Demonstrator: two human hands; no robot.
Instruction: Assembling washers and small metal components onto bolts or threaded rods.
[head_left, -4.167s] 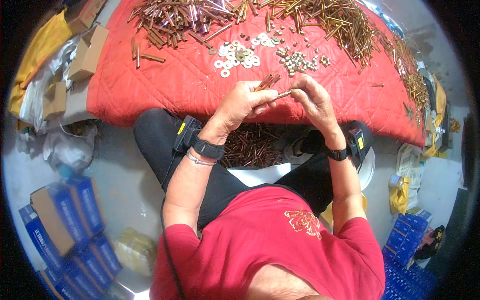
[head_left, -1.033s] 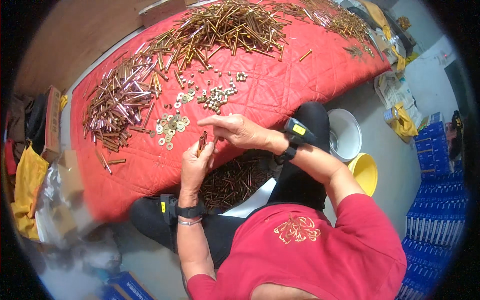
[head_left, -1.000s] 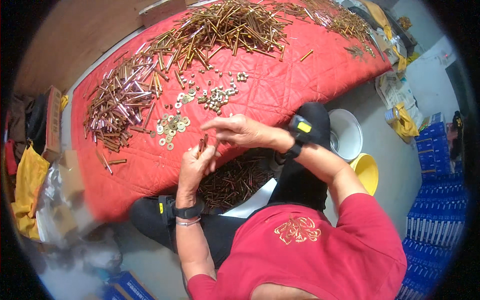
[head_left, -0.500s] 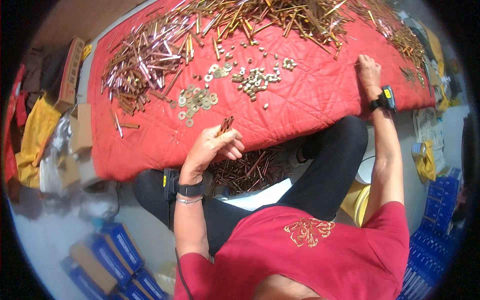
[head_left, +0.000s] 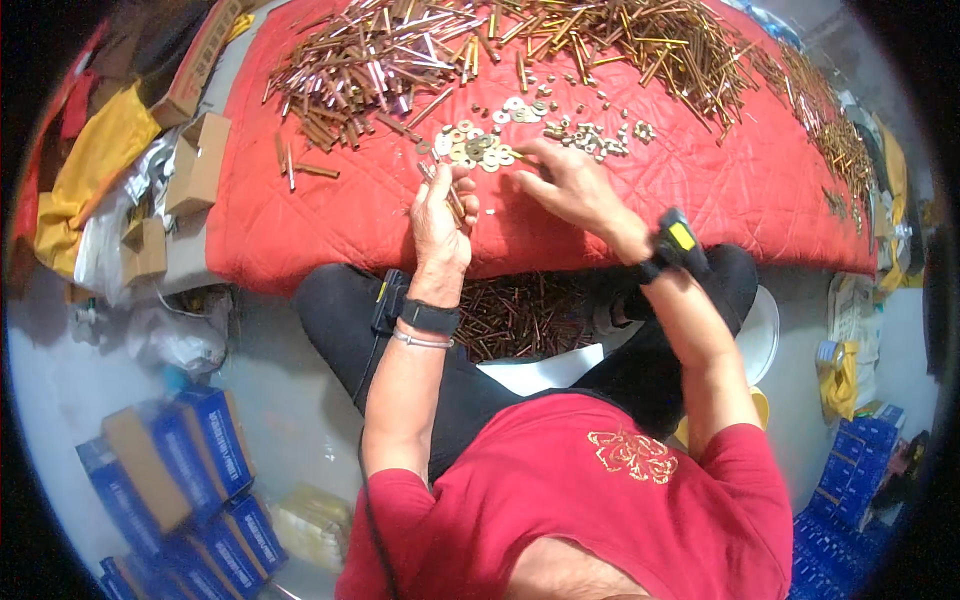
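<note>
My left hand (head_left: 440, 230) is closed around a few copper-coloured metal tubes (head_left: 457, 205), their ends sticking out past the thumb and fingers. To its right, my right hand (head_left: 580, 190) reaches over the red quilted cover. Its thumb and forefinger are bent toward each other, with a thin gold-coloured rod (head_left: 517, 154) at the fingertips, right beside the flat washers (head_left: 468, 148). Small metal nuts (head_left: 600, 140) lie scattered just beyond that hand. Part of the rod is hidden by the fingers.
Copper tubes (head_left: 370, 65) are heaped at the far left of the red cover (head_left: 330, 220), gold-coloured rods (head_left: 690, 60) at the far right. More tubes (head_left: 515, 315) lie below its edge, between my legs. Blue boxes (head_left: 215, 440) stand on the floor at left; blue packages (head_left: 850, 465) at right.
My right hand has come from the far right of the cover to the washers, carrying a thin rod. My left hand has moved up toward the washers, still holding tubes. The view has shifted.
</note>
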